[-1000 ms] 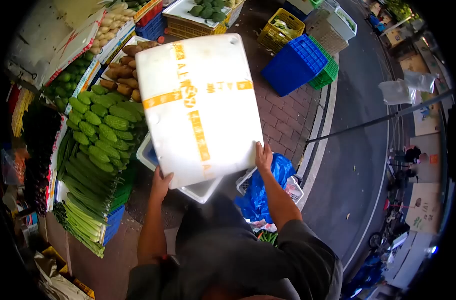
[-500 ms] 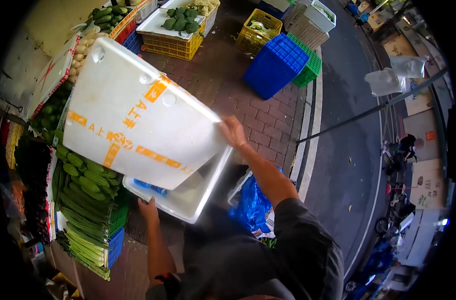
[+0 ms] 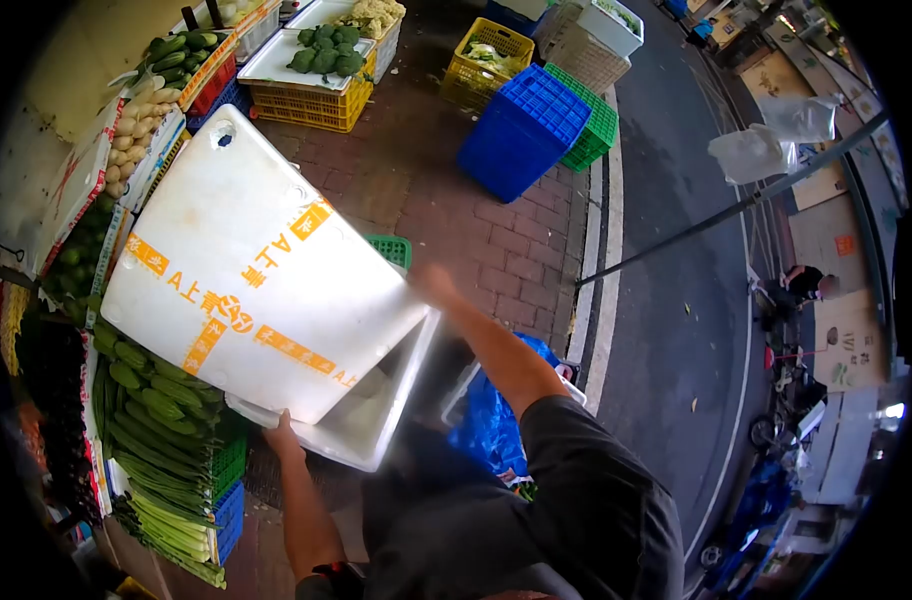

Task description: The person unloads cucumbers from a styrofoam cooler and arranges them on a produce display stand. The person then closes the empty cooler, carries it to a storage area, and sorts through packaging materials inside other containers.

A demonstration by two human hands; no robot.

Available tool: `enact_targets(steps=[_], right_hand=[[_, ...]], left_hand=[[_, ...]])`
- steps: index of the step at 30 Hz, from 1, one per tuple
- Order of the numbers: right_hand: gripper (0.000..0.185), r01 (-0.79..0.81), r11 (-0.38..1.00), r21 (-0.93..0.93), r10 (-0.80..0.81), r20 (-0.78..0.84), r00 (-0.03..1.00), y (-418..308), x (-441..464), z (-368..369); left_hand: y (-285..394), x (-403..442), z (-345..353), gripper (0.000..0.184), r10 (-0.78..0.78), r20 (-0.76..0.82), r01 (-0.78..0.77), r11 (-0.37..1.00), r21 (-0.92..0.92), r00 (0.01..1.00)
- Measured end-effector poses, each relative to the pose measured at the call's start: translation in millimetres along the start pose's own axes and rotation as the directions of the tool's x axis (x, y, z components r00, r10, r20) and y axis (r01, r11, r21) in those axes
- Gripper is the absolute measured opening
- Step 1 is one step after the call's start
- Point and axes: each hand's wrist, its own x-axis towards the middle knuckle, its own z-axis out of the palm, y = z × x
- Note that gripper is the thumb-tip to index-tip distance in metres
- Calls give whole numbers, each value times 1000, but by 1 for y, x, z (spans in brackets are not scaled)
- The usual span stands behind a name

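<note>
A large white foam panel (image 3: pixel 246 280) with orange printed tape lies slanted over an open white foam box (image 3: pixel 386 415), covering much of its opening. My right hand (image 3: pixel 433 285), blurred, is at the panel's right corner; its fingers are too smeared to read. At the lower edge, my left hand (image 3: pixel 282 436) has its fingers against the panel and the box rim, and the grip is partly hidden. Bitter melons and long green vegetables (image 3: pixel 161 420) lie beside the panel on the left.
A blue crate (image 3: pixel 526 130) and a green crate (image 3: pixel 588 118) stand on the brick pavement, near a yellow crate (image 3: pixel 486 62). Broccoli (image 3: pixel 326 52) sits on a white tray. A blue plastic bag (image 3: pixel 488 425) lies right of my legs. A pole (image 3: pixel 726 205) slants across the road.
The panel has come down lower over the foam box, after turning from its earlier raised position. Both my hands have moved left and down, and the view has shifted.
</note>
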Motion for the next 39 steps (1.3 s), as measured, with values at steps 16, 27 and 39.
enact_targets(steps=[16,27,39], right_hand=[[58,160,967,-196,-36,522,852,-17,63,-41],[48,203,911,-359,-114,255,960,11,21,-13],[51,330,925,-186,-309,134,942,-21,-296,-24]], left_hand=[[7,32,45,68,29,-240,18,981,193,970],[-29,16,13,54,81,-331,39,939,341,940],[-122,-97,-172,52,93,-195,-35,959,283,976]])
